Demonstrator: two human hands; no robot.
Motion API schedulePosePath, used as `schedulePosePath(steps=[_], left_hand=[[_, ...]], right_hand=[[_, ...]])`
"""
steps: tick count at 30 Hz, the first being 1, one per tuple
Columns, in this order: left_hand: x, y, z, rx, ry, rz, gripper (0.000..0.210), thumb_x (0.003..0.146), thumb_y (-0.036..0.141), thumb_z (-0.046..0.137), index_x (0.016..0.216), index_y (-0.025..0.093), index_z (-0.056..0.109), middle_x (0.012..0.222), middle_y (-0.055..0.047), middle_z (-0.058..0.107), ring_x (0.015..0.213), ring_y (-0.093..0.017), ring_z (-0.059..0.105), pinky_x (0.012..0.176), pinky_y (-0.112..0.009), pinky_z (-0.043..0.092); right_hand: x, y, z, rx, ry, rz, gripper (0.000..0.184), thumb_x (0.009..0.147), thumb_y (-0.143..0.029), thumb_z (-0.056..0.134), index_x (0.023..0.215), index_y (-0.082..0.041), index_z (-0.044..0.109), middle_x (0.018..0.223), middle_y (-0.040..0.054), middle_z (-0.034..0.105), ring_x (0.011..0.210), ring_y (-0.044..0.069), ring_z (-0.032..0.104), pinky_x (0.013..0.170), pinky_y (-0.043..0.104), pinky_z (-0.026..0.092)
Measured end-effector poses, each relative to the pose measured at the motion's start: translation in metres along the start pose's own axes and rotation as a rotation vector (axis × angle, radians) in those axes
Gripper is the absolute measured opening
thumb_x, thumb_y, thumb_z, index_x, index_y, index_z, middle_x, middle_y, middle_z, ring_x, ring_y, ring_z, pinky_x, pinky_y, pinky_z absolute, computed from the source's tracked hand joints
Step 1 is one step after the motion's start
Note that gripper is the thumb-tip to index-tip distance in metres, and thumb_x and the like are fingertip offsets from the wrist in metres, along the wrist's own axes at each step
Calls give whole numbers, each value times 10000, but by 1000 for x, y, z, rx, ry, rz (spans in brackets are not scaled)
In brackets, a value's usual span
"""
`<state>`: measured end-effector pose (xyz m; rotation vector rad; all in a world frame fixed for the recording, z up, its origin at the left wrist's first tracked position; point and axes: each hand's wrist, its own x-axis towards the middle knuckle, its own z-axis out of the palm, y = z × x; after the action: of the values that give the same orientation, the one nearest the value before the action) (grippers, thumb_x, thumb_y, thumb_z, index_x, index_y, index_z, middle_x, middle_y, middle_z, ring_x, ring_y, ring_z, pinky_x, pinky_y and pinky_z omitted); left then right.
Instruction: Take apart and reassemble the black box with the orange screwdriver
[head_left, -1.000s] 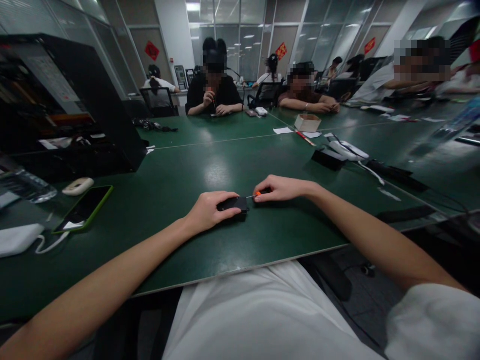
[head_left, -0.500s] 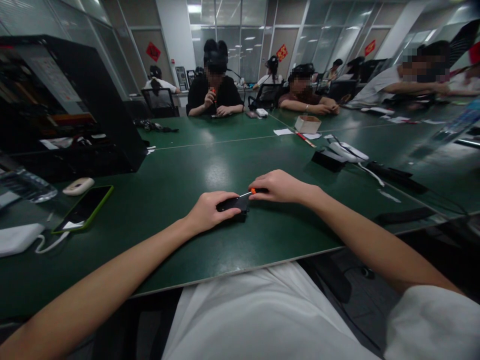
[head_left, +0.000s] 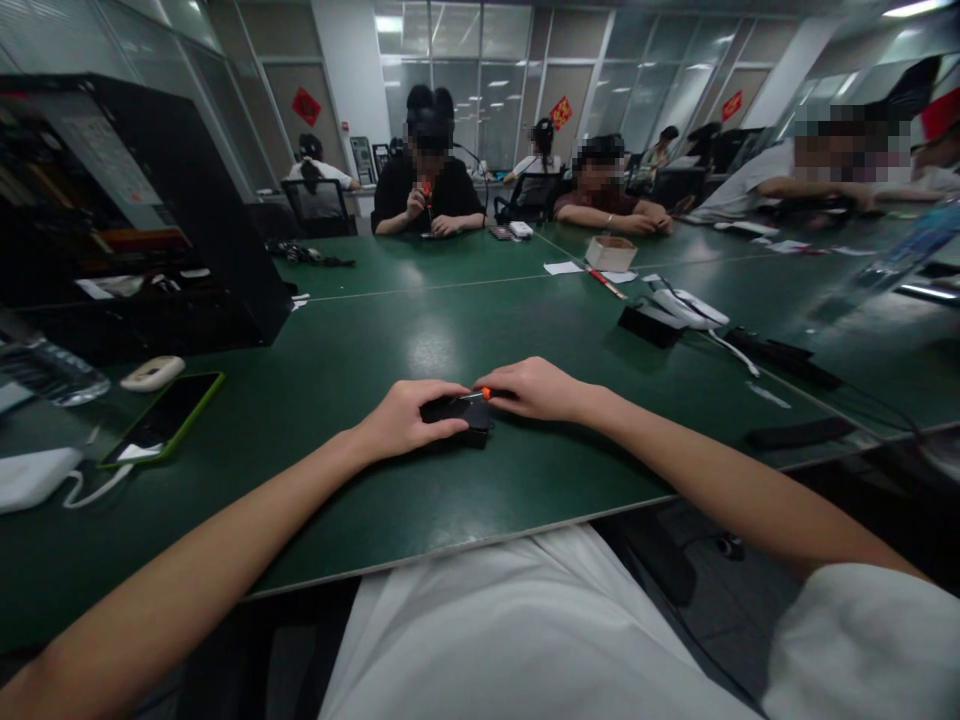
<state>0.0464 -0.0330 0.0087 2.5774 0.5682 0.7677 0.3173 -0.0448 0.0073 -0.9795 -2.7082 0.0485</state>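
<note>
A small black box-shaped device lies on the green table in front of me. My left hand is closed around its left end, with the thumb along the near side and the fingers across the far side. My right hand grips a screwdriver with an orange collar at the front of its handle. The screwdriver's thin metal shaft slants low over the device's top, pointing left. Fingers and the left hand hide where the tip ends. The rest of the handle is inside my right hand.
To the left stand a black computer case, a phone in a green case, a white charger and a clear bottle. A black box, white adapter and cables lie right. Opposite, a person holds a screwdriver.
My right hand has moved left and slightly down, bringing the screwdriver lower and further over the device. My left hand keeps its hold. The camera view has shifted slightly.
</note>
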Motion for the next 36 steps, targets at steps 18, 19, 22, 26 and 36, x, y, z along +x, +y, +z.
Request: schedulePosePath(steps=[18,19,22,26,36], left_hand=[[-4,-16,-32,82,-117,38,477,815,510,791,1136,159,754,1057,-96,796,949,-238,755,845,-298,547],[-4,-15,-32,86,-116,43,473,814,506,794,1129,154,757,1045,-95,797,937,-235,756,839,-293,545],[-3,-15,-32,102,-112,47,466,813,489,802,1124,144,761,1023,-96,800,915,-229,758,829,-286,542],[-4,-15,-30,119,-90,49,463,809,492,804,1116,148,767,1007,-99,803,893,-230,759,821,-288,546],[-6,-16,-24,177,-18,70,409,828,492,779,1079,168,775,984,-101,809,852,-236,759,793,-301,537]], right_hand=[[5,-7,8,54,38,78,289,975,-269,523,1168,-146,700,1064,118,758,928,225,703,774,290,441],[5,-6,9,57,40,75,290,977,-274,523,1167,-144,699,1064,119,757,926,224,703,774,290,442],[4,-5,11,59,45,75,283,980,-277,527,1164,-149,700,1059,111,760,917,215,704,765,280,443],[5,-6,13,27,63,83,263,969,-254,538,1152,-165,704,1065,95,765,914,205,705,762,273,443],[4,-8,15,9,98,105,248,937,-224,559,1115,-158,718,1038,99,768,905,210,713,770,280,461]])
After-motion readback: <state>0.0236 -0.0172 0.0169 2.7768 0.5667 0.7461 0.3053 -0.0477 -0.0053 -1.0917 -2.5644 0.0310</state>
